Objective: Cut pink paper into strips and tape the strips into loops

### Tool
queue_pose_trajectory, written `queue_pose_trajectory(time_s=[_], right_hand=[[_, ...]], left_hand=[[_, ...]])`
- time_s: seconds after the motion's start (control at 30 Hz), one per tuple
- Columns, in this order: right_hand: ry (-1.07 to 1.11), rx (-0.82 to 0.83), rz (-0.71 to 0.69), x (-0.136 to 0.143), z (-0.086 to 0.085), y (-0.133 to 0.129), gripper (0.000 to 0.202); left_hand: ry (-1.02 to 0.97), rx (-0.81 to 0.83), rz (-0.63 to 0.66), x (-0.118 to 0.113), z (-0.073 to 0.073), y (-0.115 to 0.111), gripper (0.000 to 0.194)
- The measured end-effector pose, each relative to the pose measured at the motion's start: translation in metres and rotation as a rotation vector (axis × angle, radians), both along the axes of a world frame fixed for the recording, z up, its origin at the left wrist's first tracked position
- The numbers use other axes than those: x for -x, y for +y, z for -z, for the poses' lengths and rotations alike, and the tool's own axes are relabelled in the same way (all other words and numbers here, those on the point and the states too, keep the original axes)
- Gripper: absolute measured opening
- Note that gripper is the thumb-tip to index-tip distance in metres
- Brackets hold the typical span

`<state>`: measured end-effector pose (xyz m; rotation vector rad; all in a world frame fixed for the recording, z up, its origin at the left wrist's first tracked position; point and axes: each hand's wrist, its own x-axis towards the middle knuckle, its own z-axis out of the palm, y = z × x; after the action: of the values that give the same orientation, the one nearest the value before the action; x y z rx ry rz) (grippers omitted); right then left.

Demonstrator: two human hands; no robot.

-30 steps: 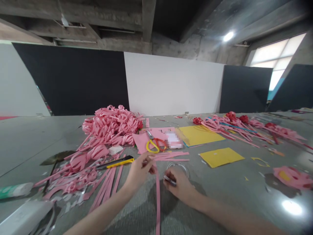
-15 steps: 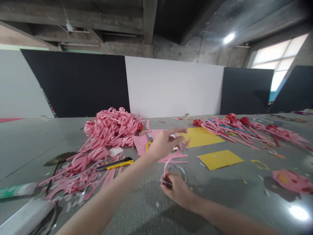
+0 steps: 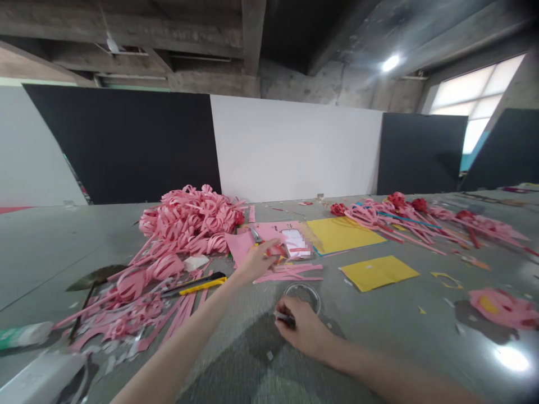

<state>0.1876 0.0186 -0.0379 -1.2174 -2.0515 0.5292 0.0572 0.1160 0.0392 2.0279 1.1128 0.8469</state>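
Note:
My left hand [image 3: 256, 262] reaches over the pink paper [image 3: 238, 248], its fingers apart beside red pieces I cannot make out clearly. Just beyond it lie scissors [image 3: 255, 235], partly covered by the hand, and a phone [image 3: 295, 242] with a lit screen. Pink paper strips [image 3: 295, 273] are spread on the floor to the right of that hand. Closer to me, my right hand [image 3: 305, 327] is closed on a small dark object [image 3: 286, 318] with a pale edge; the fingers hide most of it. A clear tape roll [image 3: 314, 293] lies behind the right hand, partly covered.
A heap of pink paper curls [image 3: 189, 219] stands at the left, with cutter knives [image 3: 204, 285] and scraps before it. Yellow sheets [image 3: 379, 273] lie right of centre. Pink paper flowers [image 3: 400, 210] are farther back. A white box [image 3: 42, 379] sits at the lower left.
My left hand has moved left and lower, uncovering the phone. A pink strip that rose from my right hand is no longer visible there. The right hand stays nearly in place.

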Motion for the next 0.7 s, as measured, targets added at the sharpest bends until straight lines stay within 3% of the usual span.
queue_pose_trajectory(time_s=[0.13, 0.33, 0.43, 0.5, 0.7], right_hand=[[-0.002, -0.015, -0.019, -0.001, -0.002, -0.001, 0.011], [0.004, -0.007, -0.024, -0.002, -0.003, -0.001, 0.011], [-0.007, -0.011, -0.026, -0.002, -0.005, -0.002, 0.011], [-0.017, -0.015, -0.027, -0.002, -0.006, -0.003, 0.011], [-0.019, -0.016, -0.028, -0.002, -0.005, -0.002, 0.011]], left_hand=[[0.193, -0.057, -0.124, 0.030, 0.012, 0.008, 0.042], [0.493, -0.084, -0.290, 0.069, 0.004, 0.010, 0.021], [0.598, -0.038, -0.313, 0.083, 0.002, 0.010, 0.012], [0.633, -0.006, -0.305, 0.086, 0.003, 0.009, 0.008], [0.577, 0.084, -0.236, 0.072, 0.010, 0.004, 0.024]])
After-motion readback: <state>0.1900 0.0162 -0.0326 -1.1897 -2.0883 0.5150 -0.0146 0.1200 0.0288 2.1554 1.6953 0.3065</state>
